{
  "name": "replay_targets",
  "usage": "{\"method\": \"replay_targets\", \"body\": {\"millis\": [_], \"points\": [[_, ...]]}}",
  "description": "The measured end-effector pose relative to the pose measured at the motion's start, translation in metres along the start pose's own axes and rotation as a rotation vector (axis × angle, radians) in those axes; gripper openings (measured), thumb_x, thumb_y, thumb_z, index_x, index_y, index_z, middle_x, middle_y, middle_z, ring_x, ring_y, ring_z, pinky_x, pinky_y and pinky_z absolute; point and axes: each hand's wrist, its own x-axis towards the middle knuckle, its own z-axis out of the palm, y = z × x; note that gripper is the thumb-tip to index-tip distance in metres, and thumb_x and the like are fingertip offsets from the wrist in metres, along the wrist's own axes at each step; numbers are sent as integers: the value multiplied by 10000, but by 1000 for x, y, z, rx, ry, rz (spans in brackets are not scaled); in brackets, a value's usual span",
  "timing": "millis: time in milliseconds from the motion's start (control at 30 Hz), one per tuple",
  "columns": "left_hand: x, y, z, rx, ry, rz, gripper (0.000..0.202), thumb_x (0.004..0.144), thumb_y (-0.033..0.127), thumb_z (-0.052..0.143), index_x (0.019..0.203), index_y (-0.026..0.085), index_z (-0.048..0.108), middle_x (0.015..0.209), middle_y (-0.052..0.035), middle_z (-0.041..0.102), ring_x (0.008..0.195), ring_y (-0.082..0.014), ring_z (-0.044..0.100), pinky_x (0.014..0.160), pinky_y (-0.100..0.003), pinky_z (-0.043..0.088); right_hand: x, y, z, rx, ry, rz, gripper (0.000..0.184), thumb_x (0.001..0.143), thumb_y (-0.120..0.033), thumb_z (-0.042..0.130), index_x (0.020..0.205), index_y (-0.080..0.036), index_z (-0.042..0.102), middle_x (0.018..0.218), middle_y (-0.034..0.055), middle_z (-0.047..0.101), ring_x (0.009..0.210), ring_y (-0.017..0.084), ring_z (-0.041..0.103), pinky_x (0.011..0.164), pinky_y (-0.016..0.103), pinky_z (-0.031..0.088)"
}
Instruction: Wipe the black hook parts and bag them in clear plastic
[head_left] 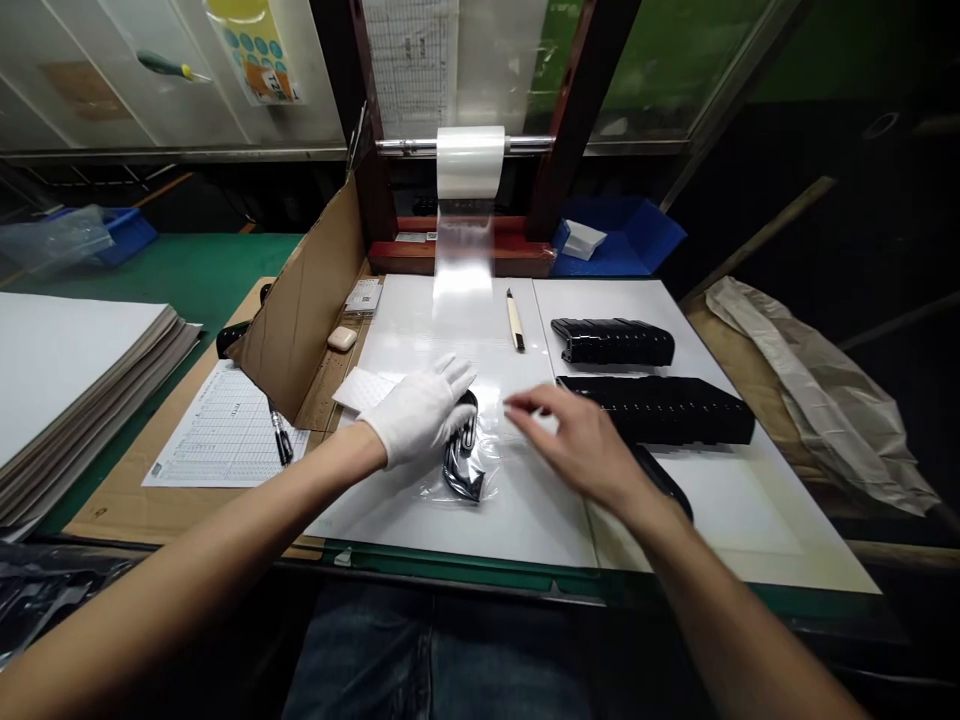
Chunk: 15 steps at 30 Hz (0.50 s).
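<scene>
My left hand [421,409] wears a white glove and lies flat, fingers stretched out, on a black plastic part [463,463] that sits under clear film [491,440] on the white work board [517,510]. My bare right hand [581,440] hovers just right of that part, its fingers extended and close together over the film; it is slightly blurred. The film runs down from a roll [470,160] on a bar at the back.
Two rows of stacked black parts [613,341] [667,408] lie on the right of the board. A cutter knife [515,320], a cardboard flap [304,305], a pen [280,437] on a form, a stack of sheets [71,370], blue bins [630,238] and crumpled plastic [817,385] surround it.
</scene>
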Motion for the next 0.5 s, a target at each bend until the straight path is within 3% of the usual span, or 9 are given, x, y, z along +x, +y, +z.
{"method": "replay_targets", "body": {"millis": [100, 233, 333, 433, 500], "points": [[-10, 4, 12, -23, -2, 30, 573, 1021, 419, 447, 1478, 78, 396, 1563, -219, 410, 1445, -356, 384, 1158, -462, 344, 72, 6, -18, -130, 94, 112, 236, 1009, -333, 550, 1154, -205, 686, 1189, 73, 698, 1089, 233, 652, 996, 439, 513], [-11, 4, 24, -46, -1, 15, 593, 1004, 392, 497, 1491, 74, 375, 1585, -219, 382, 1459, -371, 357, 1192, -507, 269, 155, 30, -12, -287, 158, 299, 305, 968, -327, 629, 1214, -146, 632, 1318, 122, 604, 1259, 286, 546, 1088, 540, 420], [-8, 6, 22, -46, 22, 14, 547, 954, 391, 597, 1404, 108, 473, 1530, -200, 467, 1410, -369, 427, 1174, -522, 294, 183, 44, 2, -318, 152, 413, 321, 953, -367, 657, 1185, -146, 632, 1294, 113, 604, 1197, 267, 582, 1036, 507, 474], [-6, 9, 12, -52, 81, 8, 417, 867, 407, 718, 1187, 166, 603, 1328, -146, 638, 1271, -351, 553, 1083, -487, 412, 189, 52, 7, -282, 143, 467, 302, 962, -380, 646, 1160, -152, 639, 1222, 100, 637, 1093, 232, 631, 965, 456, 527], [-6, 6, 2, -78, 147, -11, 386, 838, 423, 748, 1118, 190, 619, 1224, -112, 680, 1219, -327, 586, 1044, -454, 456, 187, 54, 1, -232, 138, 464, 277, 975, -388, 627, 1141, -167, 644, 1181, 85, 653, 1032, 208, 649, 921, 424, 551]]}}
